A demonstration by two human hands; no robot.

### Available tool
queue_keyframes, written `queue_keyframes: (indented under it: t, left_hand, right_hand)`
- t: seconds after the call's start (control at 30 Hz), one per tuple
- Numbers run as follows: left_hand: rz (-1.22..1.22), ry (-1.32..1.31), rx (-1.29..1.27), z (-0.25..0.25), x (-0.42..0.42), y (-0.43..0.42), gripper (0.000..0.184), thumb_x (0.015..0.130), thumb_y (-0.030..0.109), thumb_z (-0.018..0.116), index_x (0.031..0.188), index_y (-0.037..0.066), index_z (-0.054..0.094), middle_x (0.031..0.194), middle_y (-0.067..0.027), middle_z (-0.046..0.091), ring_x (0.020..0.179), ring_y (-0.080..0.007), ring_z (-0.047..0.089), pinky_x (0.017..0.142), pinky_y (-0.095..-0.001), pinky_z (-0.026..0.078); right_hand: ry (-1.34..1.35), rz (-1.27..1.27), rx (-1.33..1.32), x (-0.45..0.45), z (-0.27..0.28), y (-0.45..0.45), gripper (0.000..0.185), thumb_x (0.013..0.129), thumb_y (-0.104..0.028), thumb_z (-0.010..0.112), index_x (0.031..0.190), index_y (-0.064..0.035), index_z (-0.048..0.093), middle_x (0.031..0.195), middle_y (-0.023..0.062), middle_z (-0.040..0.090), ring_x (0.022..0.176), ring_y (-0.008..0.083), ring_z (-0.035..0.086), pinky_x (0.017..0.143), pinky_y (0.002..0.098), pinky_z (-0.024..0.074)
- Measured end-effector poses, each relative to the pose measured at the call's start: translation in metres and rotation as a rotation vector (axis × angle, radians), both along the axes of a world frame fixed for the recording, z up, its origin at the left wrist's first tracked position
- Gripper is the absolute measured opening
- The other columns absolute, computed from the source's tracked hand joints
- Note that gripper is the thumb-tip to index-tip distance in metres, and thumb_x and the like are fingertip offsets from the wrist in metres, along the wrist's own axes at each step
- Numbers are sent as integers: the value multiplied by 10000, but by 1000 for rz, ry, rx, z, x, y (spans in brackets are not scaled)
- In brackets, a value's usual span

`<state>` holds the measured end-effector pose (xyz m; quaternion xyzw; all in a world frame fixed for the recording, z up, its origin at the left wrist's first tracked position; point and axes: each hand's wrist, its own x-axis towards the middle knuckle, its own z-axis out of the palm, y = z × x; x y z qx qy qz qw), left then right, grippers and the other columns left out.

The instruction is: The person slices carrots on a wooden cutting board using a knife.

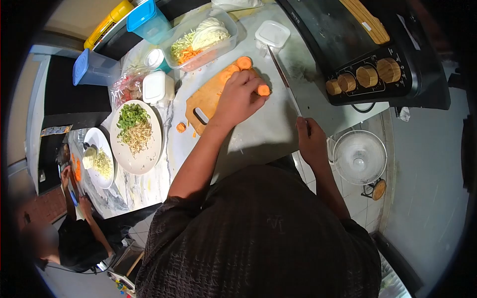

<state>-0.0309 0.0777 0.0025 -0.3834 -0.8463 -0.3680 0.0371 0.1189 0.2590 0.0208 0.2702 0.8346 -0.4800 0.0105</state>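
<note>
My left hand (239, 97) reaches over the wooden cutting board (201, 102), its fingers closed around a piece of carrot (263, 90) whose cut end shows at the fingertips. More carrot pieces (243, 62) lie at the board's far edge, partly hidden by the hand. To the right, my right hand (311, 139) is closed on the handle of a long knife (286, 82). The blade points away from me, its tip near a lidded white container (272, 36). A carrot end (181, 127) sits left of the board.
A clear tub (226, 48) of shredded vegetables stands beyond the board. Left are a plate (149, 161) of greens and sprouts, and another plate (94, 134). A black appliance (422, 74) is at right, a white fan (358, 151) below. Another person (79, 243) works at far left.
</note>
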Motion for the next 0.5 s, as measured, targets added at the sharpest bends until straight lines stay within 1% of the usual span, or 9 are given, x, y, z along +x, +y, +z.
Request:
queue_keyframes:
  t: [0.07,0.1,0.17,0.2,0.23,0.3,0.33,0.4,0.5]
  left_hand:
    - [87,-83,94,4,5,-15,275,713,157,756,946,55,652,902,-96,576,890,-295,551,796,-405,463]
    - [100,-81,94,5,8,-24,275,713,157,756,946,55,652,902,-96,576,890,-295,551,796,-405,463]
    - [248,-81,72,7,18,-45,259,734,160,743,947,44,652,881,-99,605,874,-295,575,773,-400,475]
    - [301,-24,38,7,23,-55,268,741,171,745,959,42,656,886,-98,609,874,-295,580,774,-394,479]
    - [319,-24,36,8,29,-64,268,741,171,745,959,42,656,886,-98,609,874,-295,580,774,-394,479]
    - [519,-279,-90,10,41,-77,278,752,184,747,970,35,658,892,-111,619,847,-300,593,755,-384,493]
    - [533,-281,-89,9,43,-81,278,752,184,747,970,35,658,892,-111,619,847,-300,593,755,-384,493]
    - [518,-458,-74,4,47,-88,317,755,206,754,990,22,646,887,-131,619,805,-302,604,716,-378,503]
    - [555,-390,-36,-11,49,-90,351,754,225,762,1004,15,632,887,-133,619,767,-286,608,677,-375,500]
  right_hand:
    - [15,25,-25,-2,-4,-3,432,959,-379,532,897,43,601,643,122,578,589,166,517,589,343,426]
    - [28,42,-50,-4,-6,-5,432,959,-379,533,901,43,602,656,126,583,602,161,518,598,337,428]
    - [22,87,-64,-6,-10,-11,426,959,-377,533,906,40,602,665,128,586,608,163,522,605,334,431]
    - [16,117,-76,-8,-10,-15,420,959,-374,533,911,37,603,674,129,590,615,166,525,613,331,434]
    - [16,135,-78,-10,-8,-19,420,959,-374,533,911,37,603,674,129,590,615,166,525,613,331,434]
    - [-103,251,-88,-14,-3,-27,370,984,-335,511,940,15,623,706,27,568,673,88,502,631,265,417]
    - [-104,265,-88,-15,-4,-31,370,984,-335,511,940,15,623,706,27,568,673,88,502,631,265,417]
    - [-104,316,-121,-17,-7,-41,377,976,-353,519,940,9,616,685,20,542,656,91,482,617,272,409]
    - [-153,399,-143,-22,-9,-52,387,973,-362,516,911,11,597,664,23,518,641,98,460,608,282,400]
